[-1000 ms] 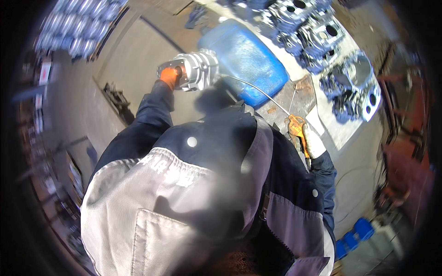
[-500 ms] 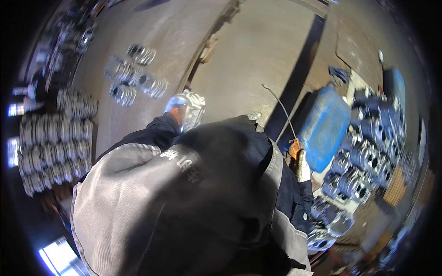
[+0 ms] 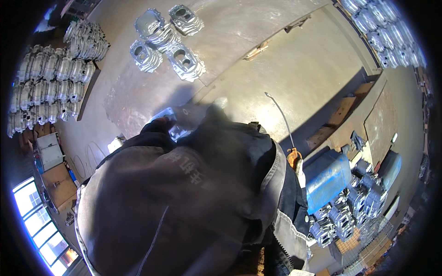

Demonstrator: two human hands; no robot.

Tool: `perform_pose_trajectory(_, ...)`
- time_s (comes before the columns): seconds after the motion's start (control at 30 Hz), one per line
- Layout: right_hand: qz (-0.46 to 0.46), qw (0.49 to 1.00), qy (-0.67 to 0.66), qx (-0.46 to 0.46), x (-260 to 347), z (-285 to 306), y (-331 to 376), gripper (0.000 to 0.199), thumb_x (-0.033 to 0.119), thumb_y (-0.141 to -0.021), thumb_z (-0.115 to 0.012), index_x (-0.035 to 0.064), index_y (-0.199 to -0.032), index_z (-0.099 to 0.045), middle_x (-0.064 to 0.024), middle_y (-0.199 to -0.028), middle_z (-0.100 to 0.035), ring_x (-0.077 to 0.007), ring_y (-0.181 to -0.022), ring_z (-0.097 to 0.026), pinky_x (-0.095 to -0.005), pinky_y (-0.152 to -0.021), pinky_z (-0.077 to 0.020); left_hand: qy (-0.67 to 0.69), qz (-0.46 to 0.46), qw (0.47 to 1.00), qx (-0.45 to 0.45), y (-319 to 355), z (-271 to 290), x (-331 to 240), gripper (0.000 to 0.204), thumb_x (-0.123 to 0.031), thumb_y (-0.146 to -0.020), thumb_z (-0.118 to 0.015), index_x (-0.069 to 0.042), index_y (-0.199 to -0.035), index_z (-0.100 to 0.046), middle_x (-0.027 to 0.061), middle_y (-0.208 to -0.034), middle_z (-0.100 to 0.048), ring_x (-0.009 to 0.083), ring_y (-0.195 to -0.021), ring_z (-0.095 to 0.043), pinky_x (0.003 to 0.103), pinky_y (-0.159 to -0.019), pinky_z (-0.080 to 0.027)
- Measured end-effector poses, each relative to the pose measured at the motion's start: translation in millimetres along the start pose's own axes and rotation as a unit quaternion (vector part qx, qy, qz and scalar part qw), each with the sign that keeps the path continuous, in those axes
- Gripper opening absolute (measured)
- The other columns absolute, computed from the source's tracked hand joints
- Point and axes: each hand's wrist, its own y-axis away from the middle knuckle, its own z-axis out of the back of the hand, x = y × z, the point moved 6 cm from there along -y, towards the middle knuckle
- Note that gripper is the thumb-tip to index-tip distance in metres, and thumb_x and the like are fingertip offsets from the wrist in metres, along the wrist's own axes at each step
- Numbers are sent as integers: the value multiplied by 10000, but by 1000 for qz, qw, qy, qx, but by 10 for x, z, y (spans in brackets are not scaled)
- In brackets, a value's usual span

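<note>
My left hand [image 3: 162, 120] is closed on a silver metal casting [image 3: 178, 133], held low against the front of my jacket. Shadow and the dark cloth hide much of that casting, and only part of my fingers shows. At my right side, my right hand [image 3: 300, 174] is closed around the near end of a thin bent metal rod [image 3: 282, 112]. An orange part [image 3: 292, 156] sits where the rod meets the hand. The rod points forward over the floor, its tip slightly curved. Beside this hand lies a blue plastic drum [image 3: 329, 179].
Several silver castings [image 3: 161, 34] stand on the floor ahead to the left. Stacked castings [image 3: 50, 76] fill the far left, and more [image 3: 391, 34] the far right. Other castings [image 3: 343, 221] crowd beyond the drum. A pale cable [image 3: 87, 158] lies at left.
The view has turned, so the floor castings appear higher and the drum lower. The casting in my left hand has come closer to my body. The rod stays in my right hand.
</note>
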Motion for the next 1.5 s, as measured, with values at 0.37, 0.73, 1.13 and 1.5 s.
perform_pose_trajectory(0.37,-108,983,114,-94,487,-1386,-290,438,413,-979,-431,68,-1234,-518,-50,-956,-583,-154,-819,-566,-280,-661,-473,-114,-162,971,132,-1915,-36,1071,409,-357,-869,-547,-97,-1181,-586,106,-1157,-628,278,-1093,-589,383,-950,-444)
perform_pose_trajectory(0.73,-122,974,140,-130,516,-2063,-179,416,394,-989,-418,87,-1259,-497,-38,-878,-575,-159,-761,-563,-296,-626,-477,-94,-117,974,168,-1960,509,704,315,-277,-859,-518,-80,-1073,-639,177,-1112,-627,298,-1027,-610,391,-866,-490)
perform_pose_trajectory(1.13,116,959,-250,-72,45,-1900,376,520,407,-969,-450,26,-1323,-414,-78,-1267,-518,-166,-1129,-522,-298,-1009,-385,-242,-409,857,199,-2848,367,-211,299,-320,-866,-513,-109,-1022,-657,177,-997,-657,301,-945,-632,402,-782,-499)
perform_pose_trajectory(1.5,99,859,-411,-290,-1205,-1113,1704,376,274,-913,-581,14,-1184,-571,-115,-1027,-652,-182,-879,-639,-261,-745,-493,-326,-584,693,270,-2400,-392,-3116,292,-361,-853,-553,-119,-999,-630,181,-922,-668,320,-870,-649,386,-719,-510)
